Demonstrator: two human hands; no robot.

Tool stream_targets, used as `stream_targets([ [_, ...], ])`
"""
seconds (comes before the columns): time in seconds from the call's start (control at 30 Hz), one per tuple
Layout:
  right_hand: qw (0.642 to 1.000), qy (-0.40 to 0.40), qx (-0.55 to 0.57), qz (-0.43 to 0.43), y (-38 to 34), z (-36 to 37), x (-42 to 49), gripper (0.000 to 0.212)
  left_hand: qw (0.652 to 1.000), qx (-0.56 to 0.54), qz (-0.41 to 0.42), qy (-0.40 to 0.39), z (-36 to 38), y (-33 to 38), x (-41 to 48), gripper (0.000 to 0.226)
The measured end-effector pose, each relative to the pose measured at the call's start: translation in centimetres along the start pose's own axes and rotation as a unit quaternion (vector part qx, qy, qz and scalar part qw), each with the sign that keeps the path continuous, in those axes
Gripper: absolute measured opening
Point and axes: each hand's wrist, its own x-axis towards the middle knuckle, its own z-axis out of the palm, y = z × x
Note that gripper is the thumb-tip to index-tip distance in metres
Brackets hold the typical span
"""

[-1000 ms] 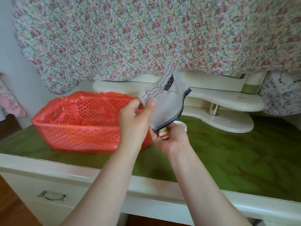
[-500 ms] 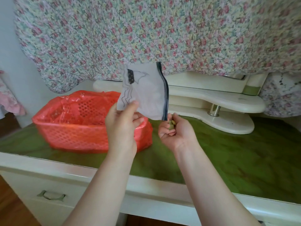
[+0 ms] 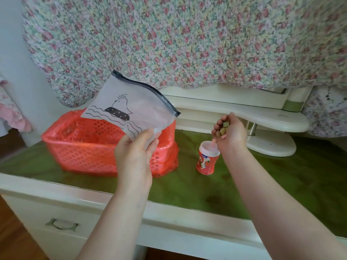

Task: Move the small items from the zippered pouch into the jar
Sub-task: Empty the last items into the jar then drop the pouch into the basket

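While the left hand pinches a lower corner of the pouch and holds it tilted above the basket, the right hand is cupped shut around several small greenish items, directly over the jar. That jar stands open and upright on the counter, just right of the basket and near the middle of the green top. At 0.5 s ago the pouch hung upright with its zipper edge vertical, touching the right hand's fingers; now both hands are well apart, the zipper runs along the upper right, and the jar has come into view.
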Motion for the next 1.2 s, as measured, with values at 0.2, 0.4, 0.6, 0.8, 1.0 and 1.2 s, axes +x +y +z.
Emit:
stream_targets([
  [0.2,0.998,-0.008,-0.047,-0.037,0.5,-0.3,0.3,0.038,0.996,0.079,0.02,0.029,-1.2,-0.7,1.0,0.023],
  [0.4,0.993,-0.042,-0.082,-0.077,0.9,-0.6,0.5,0.037,0.996,0.082,0.021,0.036,-1.3,-1.1,1.4,0.026],
  [0.6,0.992,-0.04,-0.074,-0.091,0.8,-1.0,0.6,0.036,0.994,0.077,-0.005,0.081,-0.9,-0.8,1.4,0.02],
  [0.8,0.991,-0.023,-0.065,-0.111,0.8,-1.6,0.1,0.036,0.989,0.106,-0.038,0.099,-0.1,-0.1,2.1,0.022],
  [1.0,0.993,-0.014,-0.051,-0.106,0.6,-2.4,-0.3,0.035,0.987,0.089,-0.109,0.077,0.5,-0.3,2.9,0.015],
  [1.2,0.994,-0.008,-0.05,-0.099,0.3,-3.3,-0.6,0.035,0.989,0.112,-0.067,0.07,0.3,-1.1,3.0,0.019],
])
